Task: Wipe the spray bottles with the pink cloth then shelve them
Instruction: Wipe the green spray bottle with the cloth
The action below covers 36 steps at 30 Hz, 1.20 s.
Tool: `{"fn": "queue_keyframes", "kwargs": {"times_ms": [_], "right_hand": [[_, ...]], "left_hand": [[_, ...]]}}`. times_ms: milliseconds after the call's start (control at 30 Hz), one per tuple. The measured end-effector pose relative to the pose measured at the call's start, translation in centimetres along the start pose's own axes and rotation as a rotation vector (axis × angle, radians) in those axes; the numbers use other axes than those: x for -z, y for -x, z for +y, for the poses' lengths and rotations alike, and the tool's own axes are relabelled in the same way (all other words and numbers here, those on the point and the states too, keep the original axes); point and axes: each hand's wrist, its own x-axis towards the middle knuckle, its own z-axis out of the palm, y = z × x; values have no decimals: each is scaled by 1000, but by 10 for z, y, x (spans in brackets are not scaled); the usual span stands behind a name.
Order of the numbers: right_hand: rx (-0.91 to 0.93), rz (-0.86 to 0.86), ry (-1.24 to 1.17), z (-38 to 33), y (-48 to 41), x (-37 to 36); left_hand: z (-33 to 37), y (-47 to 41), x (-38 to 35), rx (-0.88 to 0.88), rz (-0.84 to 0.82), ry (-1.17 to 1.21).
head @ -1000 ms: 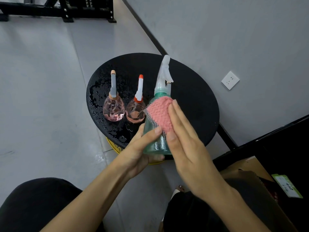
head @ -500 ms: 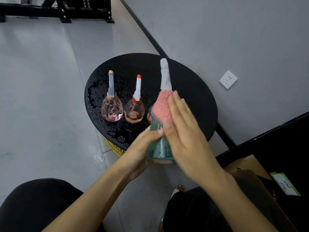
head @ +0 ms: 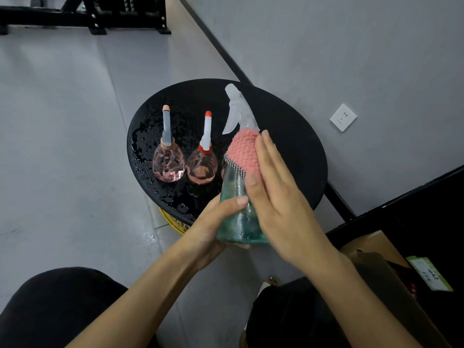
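My left hand grips the base of a green spray bottle with a white trigger head, held above the near edge of a round black table. My right hand presses a pink cloth flat against the bottle's neck and shoulder, fingers straight. Two pink round spray bottles stand on the wet tabletop: one with a tan-tipped nozzle on the left and one with a red-tipped nozzle beside it. A third pink bottle is mostly hidden behind the green one.
A grey wall with a white socket rises behind the table. A black shelf frame stands at the top left. A cardboard box and dark furniture sit at the right. My dark-clothed knees fill the bottom.
The green bottle has turned in my left hand, its trigger head now pointing up-left. The pink cloth under my right hand slid up from the body to the neck.
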Motion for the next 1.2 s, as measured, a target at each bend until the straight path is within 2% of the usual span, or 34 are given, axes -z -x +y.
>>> {"fn": "queue_keyframes", "kwargs": {"times_ms": [167,467,733,867,1033,1200], "right_hand": [[65,-6,77,-8,31,-11],[34,26,117,2,0,3],[131,-7,335,-8,22,-15],[113,-1,289,-6,12,-6],[-1,5,155,-1,-17,10],[93,2,213,-10,4,-5]], "left_hand": [[1,-1,4,16,113,-7],[3,0,-3,35,28,21],[1,-3,0,-14,109,-11],[1,-1,-3,5,74,38],[1,0,-4,8,11,67],[3,2,1,-26,-18,81]]}}
